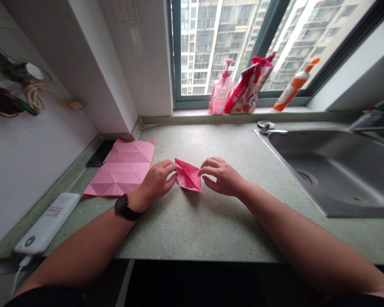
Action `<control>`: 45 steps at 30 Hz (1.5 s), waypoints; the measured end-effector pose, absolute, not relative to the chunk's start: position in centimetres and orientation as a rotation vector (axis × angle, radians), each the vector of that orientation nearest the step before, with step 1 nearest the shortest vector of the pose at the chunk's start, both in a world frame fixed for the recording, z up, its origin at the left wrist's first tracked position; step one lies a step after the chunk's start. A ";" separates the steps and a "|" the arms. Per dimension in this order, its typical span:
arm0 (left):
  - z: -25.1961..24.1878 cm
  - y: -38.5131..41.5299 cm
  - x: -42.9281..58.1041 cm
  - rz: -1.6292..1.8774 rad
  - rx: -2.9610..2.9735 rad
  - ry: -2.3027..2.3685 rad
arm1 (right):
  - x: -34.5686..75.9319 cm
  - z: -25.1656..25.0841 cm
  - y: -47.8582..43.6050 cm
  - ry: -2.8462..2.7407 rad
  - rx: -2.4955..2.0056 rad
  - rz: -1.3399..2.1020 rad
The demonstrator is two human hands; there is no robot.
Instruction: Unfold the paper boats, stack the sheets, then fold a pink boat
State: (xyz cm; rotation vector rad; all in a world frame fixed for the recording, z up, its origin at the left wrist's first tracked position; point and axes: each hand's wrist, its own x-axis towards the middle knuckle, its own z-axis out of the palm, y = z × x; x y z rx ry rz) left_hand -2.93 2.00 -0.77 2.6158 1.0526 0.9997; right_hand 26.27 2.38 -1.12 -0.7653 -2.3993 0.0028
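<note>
A small piece of folded pink paper (189, 175) is between my two hands above the counter, with creased flaps and a pointed upper left corner. My left hand (158, 179), wearing a black watch (124, 207) on its wrist, pinches the paper's left edge between thumb and fingers. At the right edge, the thumb and bent fingers of my right hand (223, 175) close on the paper; the exact contact there is small and hard to make out. Left of my left hand lies a larger creased pink sheet (124, 164), with an orange edge showing beneath it.
A dark phone (100, 153) lies partly under the large sheet. The white power bank (48, 222) with a cable is at the left front. A steel sink (320, 209) is set in the counter (192, 230) at right. A pump bottle (222, 91), red bag (249, 89) and orange-white bottle (292, 89) line the windowsill.
</note>
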 end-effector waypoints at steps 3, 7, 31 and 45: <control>-0.7 1.9 -2.9 1.012 2.596 1.066 | 25.8 -0.6 1.7 -2.394 -0.716 0.060; -0.6 1.9 -2.8 1.040 2.574 1.088 | 25.1 -0.3 0.4 -2.486 -0.680 0.049; -0.6 1.9 -2.9 1.088 2.565 1.127 | 25.1 -1.3 0.7 -2.498 -1.038 0.178; -0.7 2.2 -3.2 1.044 2.568 1.112 | 38.9 -0.9 8.7 -1.546 -1.904 -0.259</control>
